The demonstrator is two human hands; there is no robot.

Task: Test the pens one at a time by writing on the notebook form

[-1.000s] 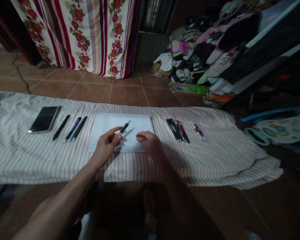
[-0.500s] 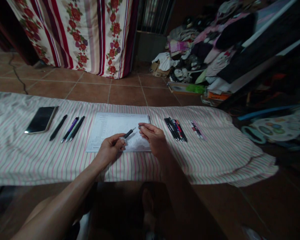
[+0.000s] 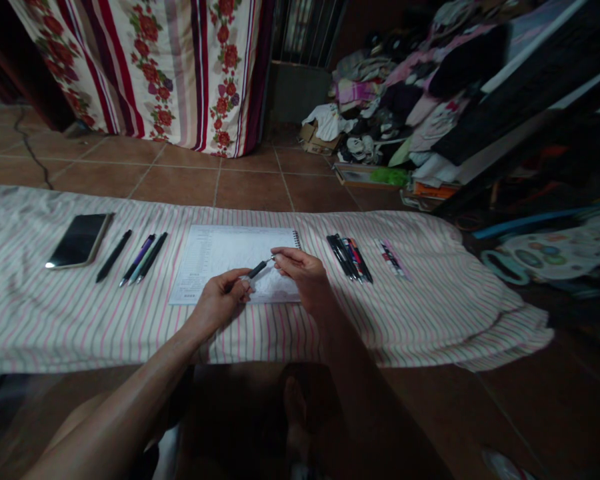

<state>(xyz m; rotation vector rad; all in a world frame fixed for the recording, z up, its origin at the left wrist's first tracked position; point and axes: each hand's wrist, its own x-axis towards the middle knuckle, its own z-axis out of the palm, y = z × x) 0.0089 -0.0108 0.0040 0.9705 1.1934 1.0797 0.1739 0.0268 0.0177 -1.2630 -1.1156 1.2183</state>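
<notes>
At the far left of the cloth-covered desk [image 3: 420, 313] lies a phone [image 3: 80, 240], then a lone black pen [image 3: 114, 257] and a row of three pens [image 3: 144, 259], lying where they were a second ago. Next comes the spiral notebook [image 3: 187, 270], open under both hands. The left hand [image 3: 223, 293] reaches in from the lower left, forearm slanting up, its fingers pinching the dark pen [image 3: 257, 269] near its rear. That pen is over the page, its long axis on a shallow diagonal, thin metal end pointing right and slightly away from the person; a second ago it slanted more steeply. The right hand [image 3: 304, 272], apart from that end half a second ago, now meets it, wrist bent inward, thumb and forefinger drawn close together; what they pinch is too small to tell. Further right lie a cluster of pens [image 3: 350, 259], then some slim pink-and-white items [image 3: 392, 259].
</notes>
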